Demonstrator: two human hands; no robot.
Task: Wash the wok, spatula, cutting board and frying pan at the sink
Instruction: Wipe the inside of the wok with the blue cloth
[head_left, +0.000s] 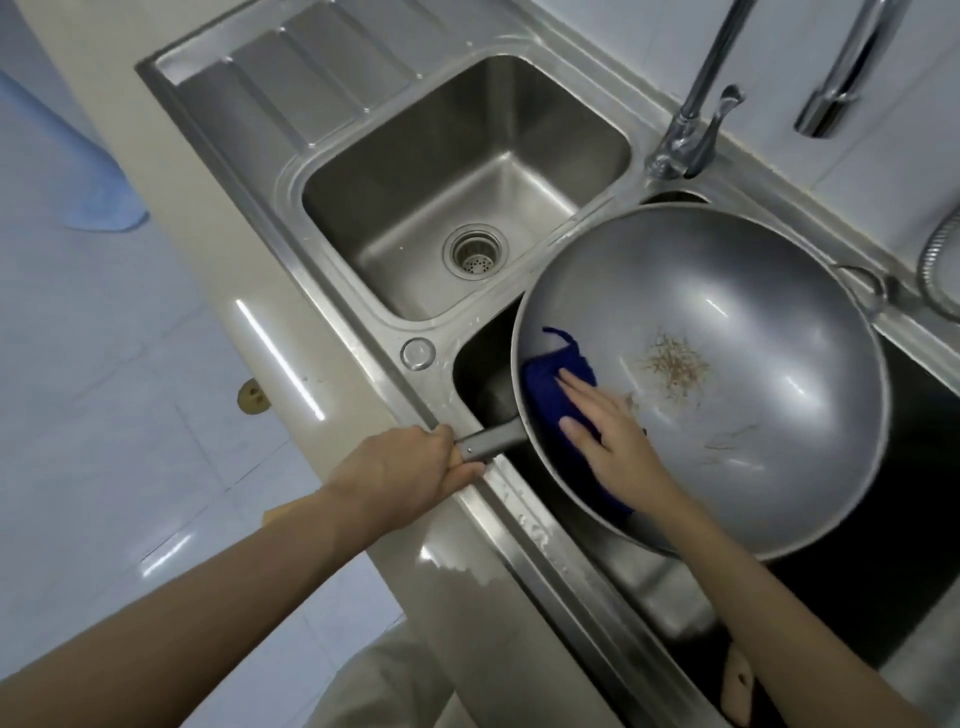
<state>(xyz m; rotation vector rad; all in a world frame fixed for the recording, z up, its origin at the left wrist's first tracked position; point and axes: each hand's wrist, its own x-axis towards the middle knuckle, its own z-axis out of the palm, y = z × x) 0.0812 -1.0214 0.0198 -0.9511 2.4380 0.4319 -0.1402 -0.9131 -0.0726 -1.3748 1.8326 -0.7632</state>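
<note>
Big grey metal wok (727, 332) sits tilted over the right basin of the steel double sink (332, 130). Left hand (410, 473) is wrapped tight around its dark handle (491, 441), right hand (613, 441) lies flat, fingers spread, pressing a blue cloth (550, 395) against the inside wall. Brownish residue (675, 369) sits near the middle.

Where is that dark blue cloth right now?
In the head view, the dark blue cloth lies inside the large grey metal wok, on its left inner wall near the handle, pressed flat under the right hand.
</note>
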